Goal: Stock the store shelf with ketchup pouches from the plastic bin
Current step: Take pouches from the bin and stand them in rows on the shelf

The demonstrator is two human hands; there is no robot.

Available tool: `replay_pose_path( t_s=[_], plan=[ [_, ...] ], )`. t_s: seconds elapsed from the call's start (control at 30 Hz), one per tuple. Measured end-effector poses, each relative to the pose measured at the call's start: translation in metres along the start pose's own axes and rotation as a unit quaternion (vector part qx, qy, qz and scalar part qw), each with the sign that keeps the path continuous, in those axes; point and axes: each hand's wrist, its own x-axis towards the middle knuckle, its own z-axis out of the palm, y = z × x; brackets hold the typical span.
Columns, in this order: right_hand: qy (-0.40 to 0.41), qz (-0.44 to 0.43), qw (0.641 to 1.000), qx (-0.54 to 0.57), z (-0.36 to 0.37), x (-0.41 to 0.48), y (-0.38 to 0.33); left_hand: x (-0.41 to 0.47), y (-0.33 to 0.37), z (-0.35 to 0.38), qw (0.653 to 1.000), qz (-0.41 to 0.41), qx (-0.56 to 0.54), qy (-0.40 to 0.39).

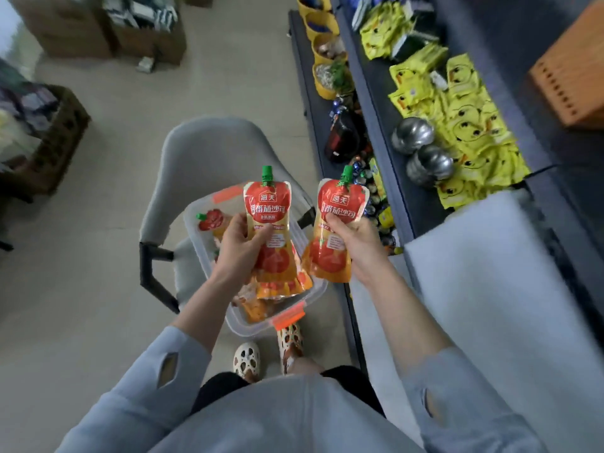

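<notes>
My left hand (240,243) grips a red and orange ketchup pouch (269,223) with a green cap, held upright above the clear plastic bin (313,294). My right hand (354,246) holds a second ketchup pouch (336,223), also upright, to the right of the bin and close to the shelf edge. More pouches (209,220) lie inside the bin, which has orange latches and rests on a grey chair (209,152). The dark store shelf (418,204) runs along the right, with a white liner section (490,273) beside my right forearm.
Yellow snack packets (467,119) and two metal pots (421,148) fill the shelf further back. A lower shelf holds yellow bowls (327,60), a dark bottle (343,135) and small jars. Cardboard boxes (98,24) and a crate (49,138) stand on the floor at left.
</notes>
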Motion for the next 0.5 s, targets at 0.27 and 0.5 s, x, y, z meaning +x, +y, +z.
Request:
replay_pose_path(
  t_s=[0.27,0.5],
  plan=[
    [0.181,-0.078,0.98,0.025,-0.07,-0.085,-0.034,-0.024,0.04,0.071,0.981,0.073,0.055,-0.173],
    [0.296,-0.114,0.948,0.028,-0.134,-0.149,-0.055,-0.051,0.072,0.151,0.944,0.149,0.077,-0.284]
  ],
)
